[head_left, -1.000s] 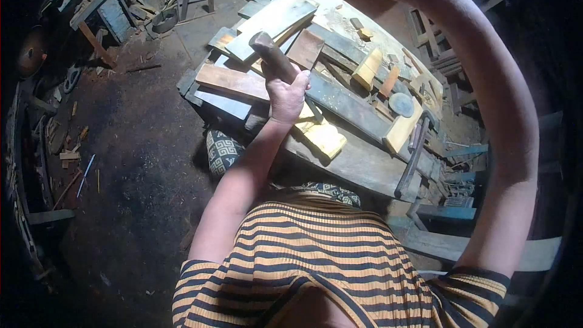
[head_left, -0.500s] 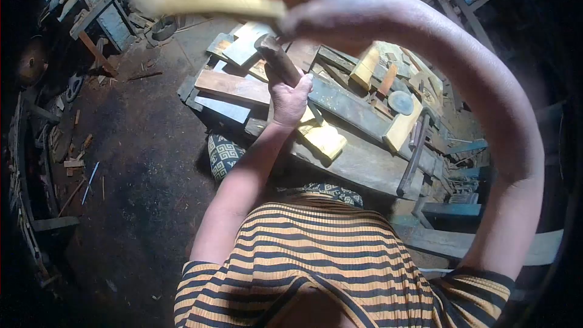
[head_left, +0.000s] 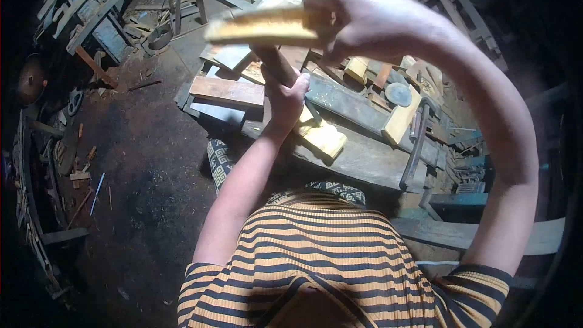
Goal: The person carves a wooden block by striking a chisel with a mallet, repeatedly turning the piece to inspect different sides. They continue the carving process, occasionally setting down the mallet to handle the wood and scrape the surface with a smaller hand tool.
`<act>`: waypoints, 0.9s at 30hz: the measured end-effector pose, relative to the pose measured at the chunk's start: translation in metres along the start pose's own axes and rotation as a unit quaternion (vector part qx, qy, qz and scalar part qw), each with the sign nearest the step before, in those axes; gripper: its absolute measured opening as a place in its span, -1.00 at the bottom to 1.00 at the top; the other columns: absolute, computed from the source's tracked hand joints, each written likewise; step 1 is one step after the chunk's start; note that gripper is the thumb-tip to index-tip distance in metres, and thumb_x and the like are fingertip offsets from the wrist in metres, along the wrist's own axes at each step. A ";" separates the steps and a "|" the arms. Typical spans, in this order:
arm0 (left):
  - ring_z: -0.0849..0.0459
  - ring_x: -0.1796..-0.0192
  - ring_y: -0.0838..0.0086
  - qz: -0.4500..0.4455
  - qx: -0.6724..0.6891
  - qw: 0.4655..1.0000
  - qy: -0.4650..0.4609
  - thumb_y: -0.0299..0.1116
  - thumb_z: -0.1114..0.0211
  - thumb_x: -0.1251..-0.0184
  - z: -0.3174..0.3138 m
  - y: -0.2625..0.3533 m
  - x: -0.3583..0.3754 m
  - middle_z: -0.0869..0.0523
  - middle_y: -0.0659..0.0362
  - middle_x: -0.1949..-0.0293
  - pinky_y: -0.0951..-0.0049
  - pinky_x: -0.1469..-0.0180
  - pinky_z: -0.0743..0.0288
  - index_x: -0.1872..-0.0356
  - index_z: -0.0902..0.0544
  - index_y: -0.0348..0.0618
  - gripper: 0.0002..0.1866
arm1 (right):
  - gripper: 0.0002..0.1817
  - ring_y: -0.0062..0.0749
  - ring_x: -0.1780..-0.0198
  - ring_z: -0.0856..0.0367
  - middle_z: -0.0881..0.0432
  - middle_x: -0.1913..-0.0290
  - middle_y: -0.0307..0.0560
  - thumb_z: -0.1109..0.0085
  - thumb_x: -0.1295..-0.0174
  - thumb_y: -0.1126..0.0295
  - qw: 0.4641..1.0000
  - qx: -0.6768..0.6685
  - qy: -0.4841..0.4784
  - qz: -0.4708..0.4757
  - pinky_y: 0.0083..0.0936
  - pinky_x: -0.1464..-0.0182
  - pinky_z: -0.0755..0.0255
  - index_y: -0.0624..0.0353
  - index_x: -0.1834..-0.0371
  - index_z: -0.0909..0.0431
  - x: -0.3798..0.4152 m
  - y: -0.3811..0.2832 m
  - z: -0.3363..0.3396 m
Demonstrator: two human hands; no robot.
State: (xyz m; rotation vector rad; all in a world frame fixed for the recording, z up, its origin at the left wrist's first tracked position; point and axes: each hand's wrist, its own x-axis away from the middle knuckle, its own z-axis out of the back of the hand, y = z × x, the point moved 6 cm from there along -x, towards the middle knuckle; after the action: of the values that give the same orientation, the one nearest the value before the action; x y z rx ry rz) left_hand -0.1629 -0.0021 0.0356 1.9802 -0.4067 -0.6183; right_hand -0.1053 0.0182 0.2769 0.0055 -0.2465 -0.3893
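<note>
My left hand (head_left: 288, 96) is wrapped round the thick wooden handle of a chisel (head_left: 278, 64). The handle leans, and the dark blade comes out below my fist, down to a pale yellow wood block (head_left: 326, 140) at the near side of the bench. Raised over the bench, my right hand (head_left: 364, 17) grips a yellow wooden mallet (head_left: 261, 28), somewhat blurred by motion. In this view the mallet overlaps the top end of the chisel handle, which it hides.
The wooden workbench (head_left: 364, 164) holds a reddish board (head_left: 228, 91), a round grey disc (head_left: 398, 94), a yellow wood piece (head_left: 402, 120) and a frame saw (head_left: 418, 146). Wood scraps lie on the dark floor (head_left: 146, 206) at left. Patterned cloth covers my legs below the bench edge.
The mallet has swung down and toward the bench, from the top left to over the chisel handle. My left hand stays on the chisel in nearly the same place.
</note>
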 end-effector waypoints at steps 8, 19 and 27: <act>-0.56 0.45 0.54 -0.100 -0.074 0.992 -0.016 -0.60 -0.27 -0.06 -0.013 0.019 0.002 -0.54 0.23 0.43 0.51 0.35 -0.48 0.11 -0.29 -0.19 -0.60 | -0.39 -0.22 0.16 -0.64 -0.64 0.21 0.07 -0.30 0.16 0.29 0.995 -0.078 0.056 -0.010 -0.32 -0.07 -0.53 0.23 -0.07 -0.49 0.011 0.016 -0.026; -0.56 0.37 0.54 -0.070 -0.014 0.996 -0.054 -0.53 -0.37 -0.01 -0.023 0.014 0.008 -0.54 0.21 0.37 0.51 0.29 -0.48 0.04 -0.28 -0.18 -0.49 | -0.37 -0.24 0.14 -0.57 -0.57 0.23 0.05 -0.29 0.18 0.06 0.987 -0.096 0.126 -0.007 -0.39 0.15 -0.49 0.24 0.05 -0.49 0.038 0.058 -0.058; -0.59 0.41 0.57 -0.042 -0.025 0.994 -0.094 -0.60 -0.33 -0.05 -0.030 -0.004 0.016 -0.54 0.24 0.38 0.52 0.35 -0.57 0.19 -0.41 -0.19 -0.68 | -0.35 -0.43 0.33 -0.55 -0.49 0.21 -0.03 -0.31 0.04 0.16 0.673 -0.702 0.173 -0.158 -0.49 0.32 -0.50 0.16 -0.09 -0.25 0.095 0.092 -0.231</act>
State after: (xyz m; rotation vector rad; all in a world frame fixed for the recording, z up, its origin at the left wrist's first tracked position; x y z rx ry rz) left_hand -0.1324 0.0125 0.0398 1.9065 -0.4184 -0.8644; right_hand 0.0700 0.0580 0.0798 -1.4302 0.5046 -0.8396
